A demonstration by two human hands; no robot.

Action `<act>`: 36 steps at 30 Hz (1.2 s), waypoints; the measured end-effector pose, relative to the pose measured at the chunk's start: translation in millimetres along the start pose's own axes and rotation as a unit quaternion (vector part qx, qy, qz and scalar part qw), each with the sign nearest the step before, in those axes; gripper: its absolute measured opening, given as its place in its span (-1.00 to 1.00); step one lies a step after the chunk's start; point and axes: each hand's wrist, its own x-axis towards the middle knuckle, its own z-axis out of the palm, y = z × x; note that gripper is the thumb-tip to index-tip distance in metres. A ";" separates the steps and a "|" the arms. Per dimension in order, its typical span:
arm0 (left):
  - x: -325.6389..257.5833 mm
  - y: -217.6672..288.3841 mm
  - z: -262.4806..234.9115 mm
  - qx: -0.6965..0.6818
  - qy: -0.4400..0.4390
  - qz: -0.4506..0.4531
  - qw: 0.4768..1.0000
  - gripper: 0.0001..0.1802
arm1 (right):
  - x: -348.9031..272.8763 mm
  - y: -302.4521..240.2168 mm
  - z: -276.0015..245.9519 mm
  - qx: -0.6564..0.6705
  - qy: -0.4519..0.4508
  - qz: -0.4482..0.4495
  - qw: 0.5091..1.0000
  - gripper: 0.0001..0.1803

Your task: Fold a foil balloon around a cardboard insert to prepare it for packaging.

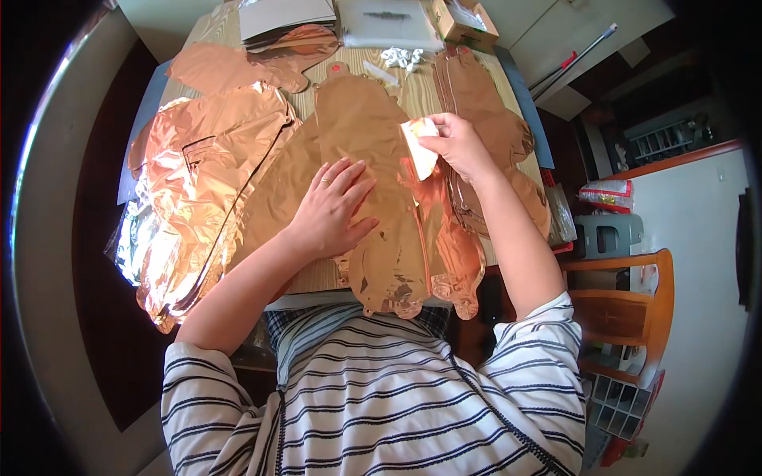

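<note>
A large flat copper-coloured foil balloon with rounded lobes lies in front of me on the wooden table. My left hand rests on it, palm down and fingers stretched. To its right, my right hand pinches a bright, pale flat piece at the balloon's right side; whether this is a shining flap of the foil or a separate piece I cannot tell. Below the pinch, a straight crease runs toward the near edge, beside shiny crumpled foil. A wrinkled, glossy foil balloon lies left of my left arm.
More flat copper foil lies along the table's right side, and another sheet at the far left. At the back are grey boards, clear plastic bags, a cardboard box and small white curled pieces. A wooden chair stands right.
</note>
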 end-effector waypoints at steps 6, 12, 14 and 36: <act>0.3 -1.4 1.4 0.003 0.008 0.008 1.000 -0.24 | -15.0 -6.7 17.5 -0.056 -0.063 -0.117 0.990 -0.71; 0.4 -0.5 0.0 0.002 0.012 0.009 1.000 -0.24 | -11.4 23.3 20.4 -0.423 0.044 -0.402 0.811 -0.72; 0.5 -0.3 -1.2 0.002 0.008 0.004 1.000 -0.25 | -13.3 25.1 23.0 -0.432 0.023 -0.380 0.818 -0.66; -11.4 -16.1 -32.1 -0.047 0.064 -0.015 0.997 -0.48 | -14.0 11.2 15.2 -0.466 -0.088 -0.329 0.817 -0.49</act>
